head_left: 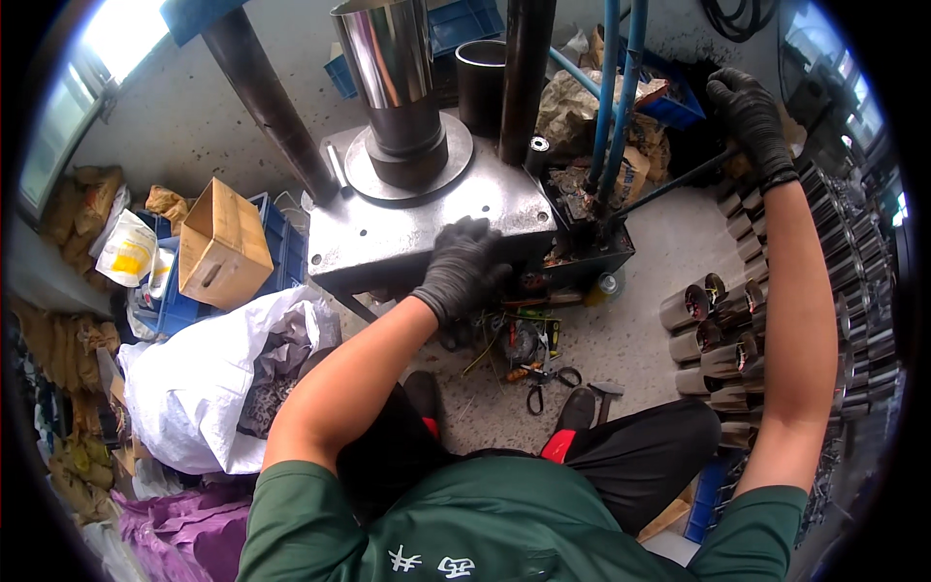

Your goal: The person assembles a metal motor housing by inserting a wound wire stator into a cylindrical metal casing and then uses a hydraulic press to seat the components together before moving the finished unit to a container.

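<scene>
My left hand [460, 272], in a dark knitted glove, lies on the front edge of a steel press table [339, 238]. Its fingers are loosely spread and hold nothing. On the table a shiny metal cylinder [386, 58] stands upright over a darker round block [407, 160], which sits on a round steel plate [364, 182]. Out to the right, my gloved right hand [752, 121] is closed at the outer end of a dark lever [679, 182]; the glove hides part of the grip. A short metal pin [337, 167] lies left of the plate.
Dark posts [267, 102] and blue pipes [606, 107] rise around the table. Many metal tubes [693, 339] are stacked at right. At left are a cardboard box [228, 247] and a white sack [194, 388]. Scissors [553, 383] and a hammer [605, 393] lie by my feet.
</scene>
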{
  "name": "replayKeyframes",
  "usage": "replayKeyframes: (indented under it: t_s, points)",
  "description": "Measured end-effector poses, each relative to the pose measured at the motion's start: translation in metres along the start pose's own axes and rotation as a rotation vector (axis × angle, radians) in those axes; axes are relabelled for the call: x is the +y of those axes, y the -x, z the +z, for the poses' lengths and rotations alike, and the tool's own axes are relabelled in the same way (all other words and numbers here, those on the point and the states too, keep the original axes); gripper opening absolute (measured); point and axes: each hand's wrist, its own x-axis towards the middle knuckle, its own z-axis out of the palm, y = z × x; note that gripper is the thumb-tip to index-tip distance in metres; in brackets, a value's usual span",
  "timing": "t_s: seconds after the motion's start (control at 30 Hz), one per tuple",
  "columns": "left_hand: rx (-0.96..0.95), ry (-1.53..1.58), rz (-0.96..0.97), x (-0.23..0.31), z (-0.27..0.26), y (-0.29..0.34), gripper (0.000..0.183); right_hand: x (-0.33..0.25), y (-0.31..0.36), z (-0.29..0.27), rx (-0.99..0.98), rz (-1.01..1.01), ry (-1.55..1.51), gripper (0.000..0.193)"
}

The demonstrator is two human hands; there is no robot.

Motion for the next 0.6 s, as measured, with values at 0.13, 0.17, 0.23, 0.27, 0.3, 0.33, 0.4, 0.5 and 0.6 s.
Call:
replayKeyframes:
  t_s: [0.13, 0.17, 0.23, 0.27, 0.3, 0.33, 0.4, 0.5, 0.6]
  points:
    - [-0.195, 0.230, 0.231, 0.022, -0.010, -0.009, 0.043, 0.001, 0.002, -0.003, -0.019, 0.035, -0.023, 0.037]
    - [-0.197, 0.304, 0.216, 0.025, -0.016, -0.014, 0.043, 0.002, 0.002, -0.004, -0.033, 0.038, -0.022, 0.037]
    - [-0.136, 0.304, 0.154, 0.025, -0.023, -0.023, 0.046, -0.001, 0.001, -0.006, -0.055, 0.065, -0.016, 0.037]
    - [-0.107, 0.225, 0.100, 0.019, -0.025, -0.032, 0.050, -0.004, 0.001, -0.006, -0.065, 0.078, -0.015, 0.037]
    - [-0.048, 0.169, 0.038, 0.010, -0.020, -0.038, 0.053, -0.002, 0.002, -0.003, -0.024, 0.029, -0.014, 0.036]
    - [0.011, 0.123, -0.017, 0.003, -0.010, -0.045, 0.055, 0.001, 0.004, -0.004, -0.016, 0.027, -0.009, 0.036]
    - [-0.028, 0.015, -0.211, -0.006, -0.006, -0.056, 0.064, 0.004, 0.007, -0.006, -0.003, 0.018, -0.011, 0.036]
    - [-0.120, -0.010, -0.321, -0.008, -0.008, -0.068, 0.069, 0.004, 0.027, -0.013, -0.005, 0.000, -0.017, 0.035]
    - [-0.123, -0.009, -0.308, -0.002, -0.001, -0.077, 0.072, 0.024, 0.062, -0.027, 0.123, -0.518, 0.392, 0.015]
